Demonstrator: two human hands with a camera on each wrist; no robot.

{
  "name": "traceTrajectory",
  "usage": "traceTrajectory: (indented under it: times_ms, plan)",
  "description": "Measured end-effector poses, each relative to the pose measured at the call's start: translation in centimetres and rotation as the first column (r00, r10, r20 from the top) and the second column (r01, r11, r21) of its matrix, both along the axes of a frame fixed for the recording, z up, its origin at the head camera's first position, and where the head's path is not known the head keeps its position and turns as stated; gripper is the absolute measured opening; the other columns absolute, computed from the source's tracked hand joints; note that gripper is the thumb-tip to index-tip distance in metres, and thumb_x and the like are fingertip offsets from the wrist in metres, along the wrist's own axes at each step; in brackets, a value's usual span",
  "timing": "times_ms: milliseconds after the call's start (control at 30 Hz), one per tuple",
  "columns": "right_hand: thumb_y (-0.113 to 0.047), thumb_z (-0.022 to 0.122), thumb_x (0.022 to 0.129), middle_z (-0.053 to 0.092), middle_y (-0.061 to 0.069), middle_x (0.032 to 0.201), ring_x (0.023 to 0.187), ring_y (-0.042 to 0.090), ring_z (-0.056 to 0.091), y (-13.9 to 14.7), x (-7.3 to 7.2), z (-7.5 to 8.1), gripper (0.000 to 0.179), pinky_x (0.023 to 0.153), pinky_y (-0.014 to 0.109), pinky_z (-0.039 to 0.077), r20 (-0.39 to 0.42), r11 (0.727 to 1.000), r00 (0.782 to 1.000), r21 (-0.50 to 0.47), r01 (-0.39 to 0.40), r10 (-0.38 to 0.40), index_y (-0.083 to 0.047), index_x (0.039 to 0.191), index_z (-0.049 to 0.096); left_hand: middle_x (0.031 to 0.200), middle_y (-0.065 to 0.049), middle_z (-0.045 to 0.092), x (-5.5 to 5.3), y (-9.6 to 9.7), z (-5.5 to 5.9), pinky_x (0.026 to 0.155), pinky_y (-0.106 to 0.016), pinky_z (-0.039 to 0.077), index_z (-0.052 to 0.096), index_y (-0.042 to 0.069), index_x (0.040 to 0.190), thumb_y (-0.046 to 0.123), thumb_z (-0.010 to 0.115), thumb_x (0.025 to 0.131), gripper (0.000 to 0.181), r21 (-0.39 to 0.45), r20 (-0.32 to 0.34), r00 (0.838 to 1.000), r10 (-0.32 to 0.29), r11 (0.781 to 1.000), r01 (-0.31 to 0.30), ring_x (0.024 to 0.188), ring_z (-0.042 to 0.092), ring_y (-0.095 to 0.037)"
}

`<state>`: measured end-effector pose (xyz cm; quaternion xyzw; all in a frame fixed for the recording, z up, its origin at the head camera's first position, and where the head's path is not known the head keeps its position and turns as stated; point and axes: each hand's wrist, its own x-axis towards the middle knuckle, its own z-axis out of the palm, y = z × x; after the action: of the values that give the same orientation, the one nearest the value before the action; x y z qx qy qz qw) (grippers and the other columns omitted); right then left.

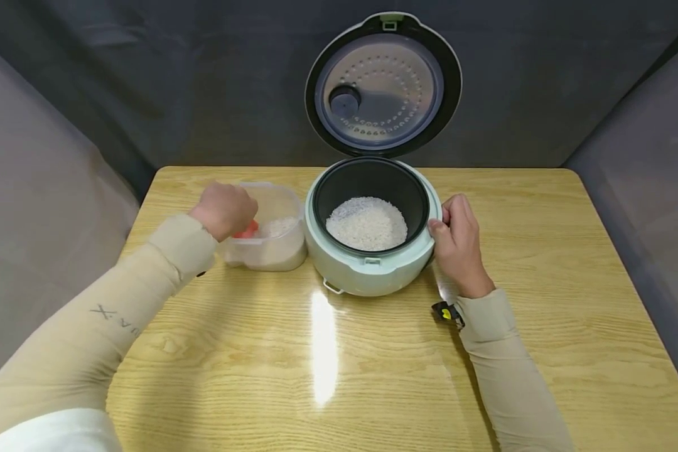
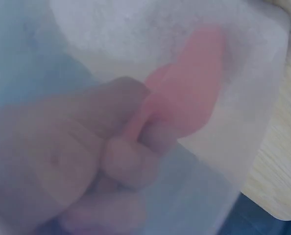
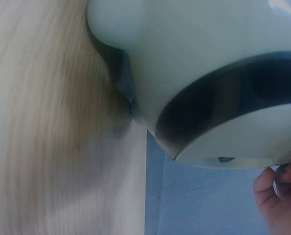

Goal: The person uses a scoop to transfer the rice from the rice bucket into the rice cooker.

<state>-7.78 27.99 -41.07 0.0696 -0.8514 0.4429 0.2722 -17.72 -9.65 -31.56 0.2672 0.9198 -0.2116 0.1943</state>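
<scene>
**Red scoop (image 1: 247,230) in the left hand (image 1: 225,208), down inside the tub (image 1: 279,199)**

The only writing I can pick out is on the left sleeve (image 1: 85,314): a dark X, followed by smaller letters toward the wrist that I cannot read for certain. At the right wrist I see a black clip (image 1: 447,312) bearing a yellow mark, too small for me to make out any text.

The left wrist camera gives me a hazy look at the scoop. Its handle is pinched between thumb and fingers, and its bowl reaches out beyond the fingertips, over the tub's rice (image 1: 281,226). In the head view the scoop sits just to the right of the left hand and below it, within the walls of the clear tub.

To the right of the tub, just beside it, I have the pale green cooker (image 1: 350,275), its lid (image 1: 392,116) raised at the far side. White rice lies in its dark pot (image 1: 373,179). The right hand (image 1: 460,242) grips the cooker's right edge, thumb at the rim and fingers curled. Tub and cooker stand toward the far edge of the wooden table (image 1: 260,364).
</scene>
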Motion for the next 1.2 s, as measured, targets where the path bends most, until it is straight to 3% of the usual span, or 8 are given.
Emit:
traceTrajectory:
  times_ms: [167, 367, 633, 867, 1200]
  plan:
    - [-0.016, 0.046, 0.081, 0.035, 0.01, 0.083, 0.077, 0.011, 0.033, 0.0, 0.1, -0.1, 0.017, 0.072, 0.026, 0.027, 0.011, 1.0, 1.0, 0.001, 0.004, -0.004, 0.0, 0.083, 0.039, 0.073, -0.004, 0.057, 0.1, 0.6, -0.7, 0.061, -0.044, 0.057, 0.064, 0.01, 0.074, 0.017, 0.061, 0.099, 0.026, -0.046, 0.02, 0.999, 0.026, 0.999, -0.025, 0.065, 0.048, -0.018]
    - [-0.018, 0.046, 0.081, 0.036, 0.011, 0.083, 0.077, 0.01, 0.033, 0.0, 0.0, -0.1, 0.018, 0.071, 0.026, 0.027, 0.008, 1.0, 1.0, -0.004, 0.004, -0.004, -0.001, 0.083, 0.039, 0.08, -0.007, 0.068, 0.1, 0.5, -1.4, 0.065, -0.053, 0.058, 0.066, 0.011, 0.074, 0.019, 0.059, 0.098, 0.026, -0.038, 0.034, 0.998, 0.055, 0.998, -0.053, 0.069, 0.061, -0.021]
    - [-0.018, 0.045, 0.081, 0.035, 0.011, 0.083, 0.076, 0.009, 0.032, 0.1, 0.1, 0.1, 0.019, 0.07, 0.026, 0.026, 0.009, 1.0, 1.0, 0.0, 0.003, -0.003, -0.001, 0.083, 0.039, 0.069, -0.004, 0.058, -0.1, 0.3, -2.0, 0.06, -0.048, 0.054, 0.058, 0.013, 0.065, 0.021, 0.059, 0.097, 0.034, -0.03, 0.038, 0.999, 0.022, 0.999, -0.021, 0.062, 0.052, -0.018]
    - [-0.02, 0.045, 0.081, 0.036, 0.011, 0.082, 0.076, 0.009, 0.032, 0.0, 0.1, 0.0, 0.021, 0.071, 0.025, 0.026, -0.002, 1.0, 1.0, -0.003, 0.004, -0.004, 0.0, 0.083, 0.039, 0.065, -0.001, 0.047, -0.2, 0.3, -2.3, 0.052, -0.035, 0.039, 0.056, 0.013, 0.063, 0.016, 0.06, 0.097, 0.034, -0.032, 0.021, 1.0, 0.017, 0.999, -0.016, 0.06, 0.038, -0.016]
    - [-0.019, 0.045, 0.081, 0.036, 0.011, 0.082, 0.076, 0.008, 0.033, -0.1, 0.0, -0.1, 0.02, 0.071, 0.025, 0.026, -0.002, 1.0, 1.0, -0.012, 0.003, -0.003, 0.0, 0.082, 0.04, 0.064, -0.001, 0.047, -0.2, 0.3, -2.7, 0.049, -0.033, 0.038, 0.057, 0.013, 0.064, 0.011, 0.056, 0.098, 0.034, -0.052, 0.011, 0.999, 0.037, 0.998, -0.036, 0.06, 0.039, -0.015]
